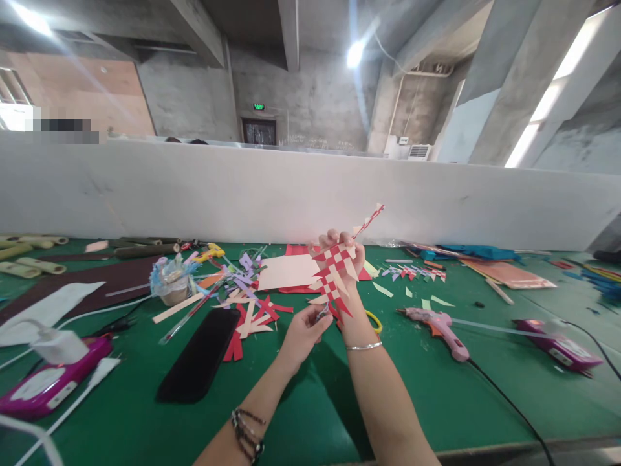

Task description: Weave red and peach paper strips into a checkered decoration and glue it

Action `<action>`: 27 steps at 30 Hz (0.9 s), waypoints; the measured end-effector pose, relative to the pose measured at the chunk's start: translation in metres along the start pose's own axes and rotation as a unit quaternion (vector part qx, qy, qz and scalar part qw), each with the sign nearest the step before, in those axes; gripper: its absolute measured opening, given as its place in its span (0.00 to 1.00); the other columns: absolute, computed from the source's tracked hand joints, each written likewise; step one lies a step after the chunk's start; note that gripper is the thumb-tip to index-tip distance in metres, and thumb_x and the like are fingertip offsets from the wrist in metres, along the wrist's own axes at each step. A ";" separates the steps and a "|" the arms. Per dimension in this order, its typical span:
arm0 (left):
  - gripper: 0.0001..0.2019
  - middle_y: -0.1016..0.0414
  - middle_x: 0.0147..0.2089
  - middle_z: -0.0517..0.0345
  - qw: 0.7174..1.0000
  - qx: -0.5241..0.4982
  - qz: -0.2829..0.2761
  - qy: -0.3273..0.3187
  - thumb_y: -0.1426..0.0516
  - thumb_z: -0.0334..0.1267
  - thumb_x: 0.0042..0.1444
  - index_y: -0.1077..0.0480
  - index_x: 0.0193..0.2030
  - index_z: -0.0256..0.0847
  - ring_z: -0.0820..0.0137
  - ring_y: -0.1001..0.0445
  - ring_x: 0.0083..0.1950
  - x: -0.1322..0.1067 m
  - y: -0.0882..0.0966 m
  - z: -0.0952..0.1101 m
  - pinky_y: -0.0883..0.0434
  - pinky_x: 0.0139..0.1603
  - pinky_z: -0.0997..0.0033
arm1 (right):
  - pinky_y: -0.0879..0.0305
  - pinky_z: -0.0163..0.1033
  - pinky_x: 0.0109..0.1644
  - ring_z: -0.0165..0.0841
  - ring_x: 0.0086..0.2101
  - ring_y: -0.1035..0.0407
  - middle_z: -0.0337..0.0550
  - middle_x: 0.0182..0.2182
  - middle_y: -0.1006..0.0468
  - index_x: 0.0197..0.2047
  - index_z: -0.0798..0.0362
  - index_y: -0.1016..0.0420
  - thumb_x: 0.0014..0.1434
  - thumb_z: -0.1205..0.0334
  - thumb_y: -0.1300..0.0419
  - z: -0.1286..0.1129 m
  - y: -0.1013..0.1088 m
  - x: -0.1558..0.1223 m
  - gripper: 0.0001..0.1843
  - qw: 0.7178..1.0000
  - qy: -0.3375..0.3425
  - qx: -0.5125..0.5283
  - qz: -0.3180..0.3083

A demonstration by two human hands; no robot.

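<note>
My right hand [345, 254] is raised above the green table [310, 414], its fingers closed round a woven piece of red and cream paper strips [334, 278] with a checker pattern and loose strip ends. My left hand [303, 330] is just below it, fingers pinched on a small grey object, possibly small scissors [323, 313], at the weave's lower edge. A bead bracelet is on my left wrist and a thin bangle on my right.
A black phone [201, 355] lies left of my arms beside cut paper strips [245, 310]. A pink glue gun [436, 327] with its cord lies to the right, another pink device [557, 343] farther right. A white wall [194, 188] backs the table.
</note>
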State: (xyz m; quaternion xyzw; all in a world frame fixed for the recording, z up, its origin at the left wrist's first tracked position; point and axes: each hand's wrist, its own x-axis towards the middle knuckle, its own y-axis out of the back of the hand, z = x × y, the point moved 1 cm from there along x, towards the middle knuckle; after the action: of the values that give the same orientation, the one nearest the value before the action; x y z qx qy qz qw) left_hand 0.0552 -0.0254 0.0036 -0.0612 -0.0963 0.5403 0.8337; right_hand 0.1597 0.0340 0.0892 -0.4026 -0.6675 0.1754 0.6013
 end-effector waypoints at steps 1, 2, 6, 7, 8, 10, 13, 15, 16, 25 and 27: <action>0.21 0.46 0.19 0.69 1.000 -0.009 0.018 0.007 0.37 0.52 0.38 0.30 0.31 0.35 0.82 0.50 0.18 0.000 -0.002 0.000 0.51 0.19 0.78 | 0.38 0.46 0.48 0.28 0.31 0.36 0.33 0.28 0.31 0.24 0.49 0.40 0.48 0.57 0.45 0.000 0.001 0.000 0.07 1.000 0.002 -0.002 0.001; 0.22 0.47 0.18 0.70 0.999 -0.020 0.037 0.012 0.37 0.52 0.38 0.30 0.32 0.35 0.83 0.51 0.18 -0.001 -0.004 0.000 0.52 0.19 0.78 | 0.38 0.46 0.48 0.28 0.31 0.36 0.33 0.28 0.31 0.24 0.49 0.40 0.48 0.57 0.46 0.000 0.002 0.000 0.08 1.000 0.004 -0.007 0.005; 0.26 0.51 0.18 0.72 0.992 -0.075 0.100 0.012 0.36 0.53 0.35 0.29 0.37 0.34 0.82 0.54 0.18 -0.002 -0.010 0.000 0.55 0.18 0.77 | 0.39 0.49 0.49 0.29 0.31 0.36 0.34 0.28 0.31 0.23 0.49 0.40 0.49 0.56 0.46 -0.002 0.005 0.000 0.08 0.999 0.013 -0.027 0.017; 0.26 0.51 0.18 0.72 0.990 -0.088 0.113 0.007 0.35 0.53 0.35 0.29 0.37 0.34 0.82 0.54 0.18 -0.001 -0.010 -0.001 0.55 0.18 0.78 | 0.39 0.49 0.49 0.29 0.31 0.36 0.34 0.28 0.31 0.23 0.49 0.40 0.49 0.56 0.46 -0.003 0.005 0.000 0.08 0.999 0.015 -0.028 0.016; 0.26 0.51 0.18 0.72 0.987 -0.099 0.124 0.000 0.35 0.53 0.34 0.29 0.36 0.35 0.82 0.55 0.18 -0.001 -0.010 -0.002 0.55 0.18 0.78 | 0.39 0.49 0.49 0.29 0.31 0.36 0.34 0.28 0.31 0.23 0.49 0.40 0.48 0.57 0.46 -0.004 0.004 0.000 0.08 0.999 0.018 -0.027 0.014; 0.25 0.52 0.18 0.72 0.984 -0.110 0.139 -0.014 0.36 0.53 0.35 0.29 0.35 0.36 0.82 0.55 0.19 0.000 -0.009 -0.004 0.55 0.18 0.78 | 0.39 0.49 0.50 0.29 0.31 0.36 0.33 0.28 0.32 0.22 0.49 0.41 0.47 0.57 0.45 -0.005 0.001 0.000 0.08 1.000 0.019 -0.022 0.009; 0.23 0.53 0.18 0.71 0.982 -0.108 0.153 -0.036 0.36 0.53 0.37 0.28 0.34 0.36 0.82 0.55 0.19 0.002 -0.007 -0.007 0.54 0.19 0.78 | 0.40 0.49 0.50 0.28 0.30 0.37 0.32 0.27 0.32 0.21 0.50 0.41 0.47 0.60 0.45 -0.007 -0.004 0.000 0.08 1.000 0.022 -0.005 0.008; 0.22 0.53 0.18 0.71 0.980 -0.107 0.159 -0.046 0.37 0.53 0.39 0.28 0.33 0.35 0.81 0.55 0.20 0.002 -0.006 -0.007 0.54 0.19 0.78 | 0.40 0.49 0.50 0.28 0.30 0.37 0.32 0.27 0.32 0.21 0.50 0.42 0.47 0.60 0.46 -0.008 -0.006 0.000 0.08 1.000 0.024 0.002 0.011; 0.21 0.54 0.18 0.71 0.980 -0.109 0.159 -0.049 0.37 0.53 0.39 0.29 0.32 0.35 0.81 0.56 0.20 0.002 -0.005 -0.007 0.54 0.19 0.78 | 0.39 0.49 0.50 0.28 0.30 0.37 0.33 0.27 0.32 0.21 0.50 0.42 0.47 0.60 0.46 -0.008 -0.006 -0.001 0.08 1.000 0.025 0.004 0.012; 0.22 0.54 0.19 0.70 0.979 -0.065 0.185 -0.055 0.40 0.56 0.42 0.30 0.32 0.37 0.80 0.54 0.20 0.001 -0.003 -0.009 0.54 0.19 0.77 | 0.40 0.51 0.51 0.28 0.29 0.37 0.32 0.27 0.33 0.20 0.50 0.44 0.47 0.59 0.46 -0.010 -0.002 -0.001 0.10 0.999 0.033 0.005 0.030; 0.22 0.50 0.19 0.69 0.978 -0.056 0.193 -0.049 0.40 0.56 0.42 0.30 0.34 0.37 0.79 0.52 0.20 0.001 -0.002 -0.008 0.53 0.18 0.77 | 0.41 0.51 0.52 0.28 0.29 0.38 0.32 0.26 0.33 0.20 0.50 0.45 0.47 0.58 0.46 -0.011 -0.002 -0.001 0.11 0.998 0.041 -0.011 0.051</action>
State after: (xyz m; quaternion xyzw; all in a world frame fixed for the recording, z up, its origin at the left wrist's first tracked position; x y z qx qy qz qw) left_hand 0.0596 -0.0256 -0.0039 -0.0990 -0.1533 0.6874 0.7030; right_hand 0.1690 0.0293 0.0923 -0.4494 -0.6227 0.1820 0.6141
